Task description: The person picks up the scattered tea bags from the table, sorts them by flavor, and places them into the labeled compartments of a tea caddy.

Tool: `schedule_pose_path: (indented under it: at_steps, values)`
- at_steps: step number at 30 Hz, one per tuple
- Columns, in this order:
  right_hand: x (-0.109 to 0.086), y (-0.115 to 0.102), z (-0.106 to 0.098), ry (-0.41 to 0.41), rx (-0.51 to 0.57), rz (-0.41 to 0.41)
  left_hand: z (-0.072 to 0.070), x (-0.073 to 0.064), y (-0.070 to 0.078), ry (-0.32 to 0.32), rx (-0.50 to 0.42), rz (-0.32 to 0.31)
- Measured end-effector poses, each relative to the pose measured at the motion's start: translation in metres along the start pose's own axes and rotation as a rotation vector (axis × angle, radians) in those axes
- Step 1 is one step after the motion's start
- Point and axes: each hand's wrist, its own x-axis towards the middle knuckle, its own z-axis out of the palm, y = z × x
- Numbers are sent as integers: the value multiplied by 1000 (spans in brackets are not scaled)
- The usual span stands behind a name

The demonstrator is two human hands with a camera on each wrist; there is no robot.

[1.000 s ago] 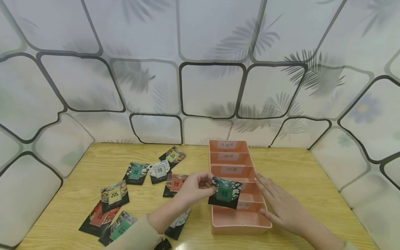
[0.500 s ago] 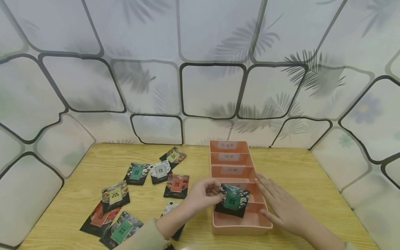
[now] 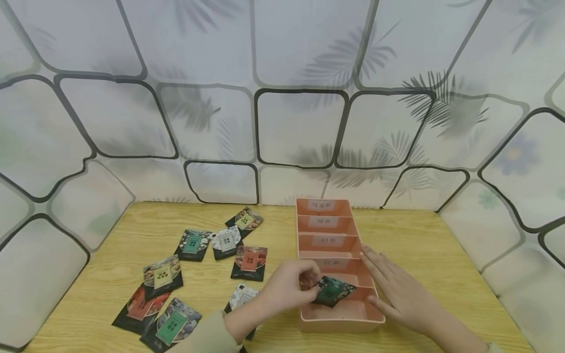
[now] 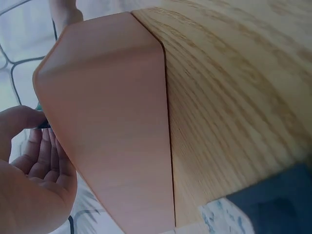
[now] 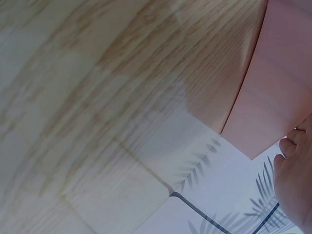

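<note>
My left hand (image 3: 295, 284) pinches a dark tea packet with a green label (image 3: 332, 291) between thumb and fingers, over the nearest compartment of a pink divided box (image 3: 342, 325). The packet is tilted, its front partly turned from view. In the left wrist view the thumb and fingers of my left hand (image 4: 36, 170) are at the rim of the box (image 4: 107, 122), and only a sliver of the packet shows. With fingers straight, my right hand (image 3: 397, 289) rests along the box's right rim. The right wrist view shows part of that hand (image 5: 295, 180) beside the box wall (image 5: 273, 92).
Left of the box, several tea packets lie spread on the wooden table (image 3: 110, 245), among them a red-labelled packet (image 3: 249, 263), a white-labelled packet (image 3: 226, 241) and a yellow-labelled packet (image 3: 162, 277). White paper labels mark the box's dividers. A patterned wall covering (image 3: 291, 127) stands behind.
My left hand has moved right and toward me with the packet, lowering it to the nearest compartment. The packet has tipped from facing the camera to a slant. My right hand has stayed put.
</note>
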Motion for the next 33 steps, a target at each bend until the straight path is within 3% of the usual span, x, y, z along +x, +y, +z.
schedule_pose_path:
  at_steps: [9, 17, 21, 28, 33]
  values:
    - [0, 0, 0, -6, -4, 0, -2, 2, 0, -49, 110, 12]
    - [1, -2, -2, -13, -1, 14, -1, 2, 2, -37, 125, -1]
    - [1, -2, -2, -5, 2, 5, -1, 2, 3, -36, 186, 6]
    - [2, -1, -1, 8, 13, -2, 1, 4, 1, -32, 357, 77]
    - [1, 0, 0, 3, 18, 3, 2, 5, 4, -31, 413, 48]
